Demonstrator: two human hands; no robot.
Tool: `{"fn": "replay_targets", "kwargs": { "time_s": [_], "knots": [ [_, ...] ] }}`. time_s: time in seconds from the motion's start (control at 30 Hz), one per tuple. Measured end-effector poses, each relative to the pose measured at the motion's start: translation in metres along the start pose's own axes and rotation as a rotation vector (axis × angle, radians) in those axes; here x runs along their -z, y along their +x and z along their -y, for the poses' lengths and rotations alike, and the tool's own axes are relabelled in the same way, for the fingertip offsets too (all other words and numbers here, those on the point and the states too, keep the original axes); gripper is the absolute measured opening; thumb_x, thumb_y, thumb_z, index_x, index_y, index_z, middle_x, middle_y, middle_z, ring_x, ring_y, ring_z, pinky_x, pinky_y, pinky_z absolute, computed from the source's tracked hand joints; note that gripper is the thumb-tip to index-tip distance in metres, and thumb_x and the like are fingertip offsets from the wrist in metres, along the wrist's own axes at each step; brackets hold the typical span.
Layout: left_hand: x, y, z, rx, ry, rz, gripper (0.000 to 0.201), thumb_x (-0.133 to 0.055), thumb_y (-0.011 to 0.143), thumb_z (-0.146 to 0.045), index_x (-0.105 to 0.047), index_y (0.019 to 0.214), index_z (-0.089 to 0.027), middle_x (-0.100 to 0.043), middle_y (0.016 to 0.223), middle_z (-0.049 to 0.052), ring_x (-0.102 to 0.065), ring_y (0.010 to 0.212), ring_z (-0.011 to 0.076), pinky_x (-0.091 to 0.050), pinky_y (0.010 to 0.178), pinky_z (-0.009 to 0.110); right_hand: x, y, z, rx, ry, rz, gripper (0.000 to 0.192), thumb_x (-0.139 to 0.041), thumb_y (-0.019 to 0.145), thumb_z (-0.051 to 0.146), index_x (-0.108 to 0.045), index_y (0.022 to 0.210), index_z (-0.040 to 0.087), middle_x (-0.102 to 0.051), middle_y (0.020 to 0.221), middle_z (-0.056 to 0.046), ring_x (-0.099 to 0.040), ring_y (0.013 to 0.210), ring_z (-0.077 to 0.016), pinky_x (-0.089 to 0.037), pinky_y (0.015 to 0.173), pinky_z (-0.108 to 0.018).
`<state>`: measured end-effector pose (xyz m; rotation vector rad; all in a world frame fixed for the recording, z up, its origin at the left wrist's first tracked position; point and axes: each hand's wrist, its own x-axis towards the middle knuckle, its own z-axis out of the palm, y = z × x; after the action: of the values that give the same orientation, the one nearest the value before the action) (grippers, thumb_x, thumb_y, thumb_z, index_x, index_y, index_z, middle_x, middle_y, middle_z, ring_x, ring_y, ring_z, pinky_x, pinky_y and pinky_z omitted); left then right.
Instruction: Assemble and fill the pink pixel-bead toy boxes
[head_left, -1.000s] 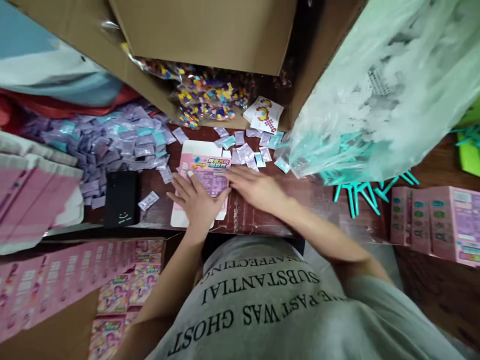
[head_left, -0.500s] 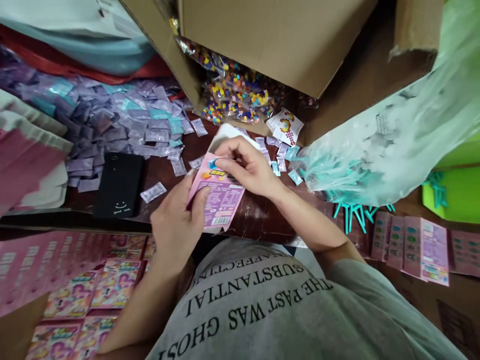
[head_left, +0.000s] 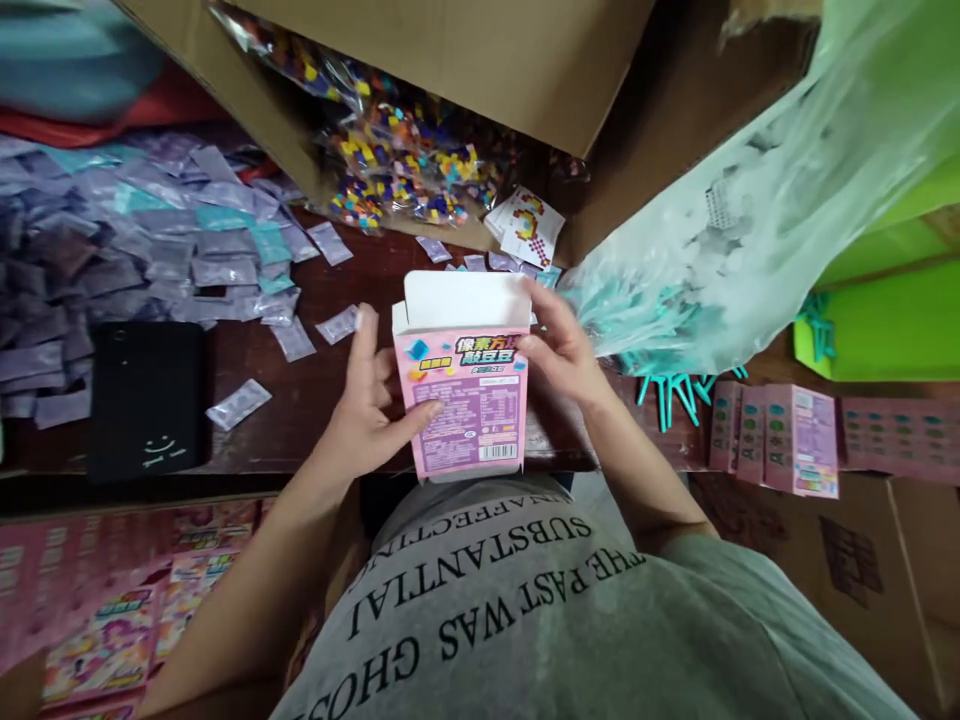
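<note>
Between my hands is a pink and purple cardboard box (head_left: 469, 410) with printed text and a barcode, tilted toward me. Its white top flap (head_left: 466, 296) stands up and a smaller side flap sticks out at the upper left. My left hand (head_left: 367, 400) holds the left side, thumb across the printed face and index finger stretched up, off the box. The upper right corner is pinched by my right hand (head_left: 562, 345), thumb in front and fingers at the flap's edge. The inside of the box is hidden from view.
Purple and teal sachets (head_left: 172, 240) lie heaped at left, near a black phone (head_left: 150, 400). A large carton (head_left: 480, 60) holds bags of colourful beads (head_left: 405, 170). Pattern cards (head_left: 529, 230), teal plastic pieces (head_left: 667, 395) and flattened pink boxes (head_left: 784, 440) lie at right. Printed pink boxes (head_left: 105, 630) sit lower left.
The flat-looking pink box has been opened out into a box shape, with its white top flap now raised. My hands have moved apart to its two sides. The view has shifted right.
</note>
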<state>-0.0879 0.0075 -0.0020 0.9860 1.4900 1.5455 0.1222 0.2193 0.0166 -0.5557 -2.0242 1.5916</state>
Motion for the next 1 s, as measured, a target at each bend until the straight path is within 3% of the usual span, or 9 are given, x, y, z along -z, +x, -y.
{"fn": "replay_targets", "kwargs": {
  "time_s": [0.1,0.2,0.27,0.37,0.5,0.63,0.7,0.83,1.0],
  "knots": [
    [0.005,0.001,0.004,0.006,0.008,0.109,0.099,-0.097,0.080,-0.046,-0.042,0.161,-0.035,-0.065,0.155,0.018,-0.077,0.127,0.0361,-0.072,0.095,0.050,0.015,-0.003,0.006,0.005,0.000,0.141,0.060,-0.080,0.104,0.054,-0.065,0.159,0.036,-0.064,0.165,-0.006,-0.071,0.134,-0.0226,-0.067,0.108,-0.042],
    [0.010,-0.001,-0.001,0.036,0.012,0.235,0.054,-0.090,0.090,-0.039,-0.057,0.133,-0.033,-0.075,0.115,0.007,-0.078,0.089,0.0241,-0.068,0.072,0.036,0.028,-0.007,0.018,0.012,-0.100,0.407,0.046,-0.074,0.109,0.047,-0.073,0.154,0.035,-0.075,0.154,-0.005,-0.071,0.135,-0.0220,-0.059,0.122,-0.048],
    [0.009,-0.002,-0.008,0.009,0.082,0.204,0.033,-0.083,0.097,-0.042,-0.064,0.121,-0.030,-0.074,0.108,0.005,-0.076,0.087,0.0223,-0.066,0.072,0.034,0.031,-0.011,0.024,0.035,-0.160,0.487,0.041,-0.070,0.112,0.047,-0.077,0.150,0.035,-0.077,0.149,-0.006,-0.070,0.137,-0.0225,-0.056,0.125,-0.050],
    [0.000,0.001,-0.020,-0.084,0.229,-0.036,0.020,-0.076,0.104,-0.047,-0.071,0.106,-0.027,-0.076,0.121,0.009,-0.076,0.109,0.0249,-0.066,0.090,0.038,0.020,-0.021,0.022,0.111,-0.186,0.274,0.038,-0.072,0.110,0.047,-0.080,0.146,0.035,-0.073,0.155,-0.006,-0.067,0.143,-0.0235,-0.056,0.126,-0.050],
    [-0.013,0.002,-0.032,-0.086,0.146,-0.174,0.030,-0.084,0.101,-0.044,-0.065,0.119,-0.029,-0.081,0.109,0.005,-0.080,0.098,0.0224,-0.067,0.085,0.037,0.003,-0.032,0.011,0.191,-0.109,-0.037,0.048,-0.074,0.110,0.042,-0.069,0.158,0.037,-0.083,0.135,-0.005,-0.078,0.123,-0.0199,-0.064,0.114,-0.045],
    [-0.018,0.000,-0.048,-0.026,0.178,-0.008,0.020,-0.080,0.103,-0.044,-0.074,0.110,-0.026,-0.084,0.126,0.009,-0.081,0.115,0.0257,-0.068,0.093,0.039,0.000,-0.028,0.019,0.157,0.025,0.090,0.021,-0.084,0.103,0.043,-0.087,0.121,0.032,-0.087,0.122,-0.003,-0.080,0.117,-0.0184,-0.064,0.107,-0.040],
    [-0.021,0.002,-0.054,0.033,0.174,-0.036,0.016,-0.082,0.102,-0.039,-0.074,0.105,-0.025,-0.085,0.123,0.008,-0.082,0.111,0.0246,-0.068,0.088,0.036,-0.003,-0.022,0.027,0.026,0.105,0.061,0.018,-0.087,0.100,0.044,-0.086,0.104,0.026,-0.087,0.118,-0.004,-0.081,0.111,-0.0168,-0.065,0.100,-0.035],
    [-0.025,0.007,-0.057,0.065,0.112,-0.134,0.017,-0.084,0.098,-0.032,-0.070,0.104,-0.025,-0.085,0.107,0.005,-0.082,0.094,0.0208,-0.066,0.076,0.031,-0.011,-0.016,0.036,-0.191,0.222,-0.059,0.025,-0.094,0.092,0.043,-0.083,0.099,0.022,-0.086,0.099,-0.001,-0.077,0.085,-0.0117,-0.062,0.079,-0.026],
    [-0.018,-0.003,-0.043,-0.006,0.216,0.010,0.025,-0.086,0.098,-0.042,-0.073,0.113,-0.025,-0.085,0.124,0.009,-0.083,0.108,0.0256,-0.070,0.089,0.039,0.001,-0.021,0.033,-0.204,0.173,0.033,0.017,-0.093,0.094,0.039,-0.088,0.100,0.025,-0.089,0.110,-0.004,-0.084,0.101,-0.0157,-0.067,0.092,-0.031]
  ]
}}
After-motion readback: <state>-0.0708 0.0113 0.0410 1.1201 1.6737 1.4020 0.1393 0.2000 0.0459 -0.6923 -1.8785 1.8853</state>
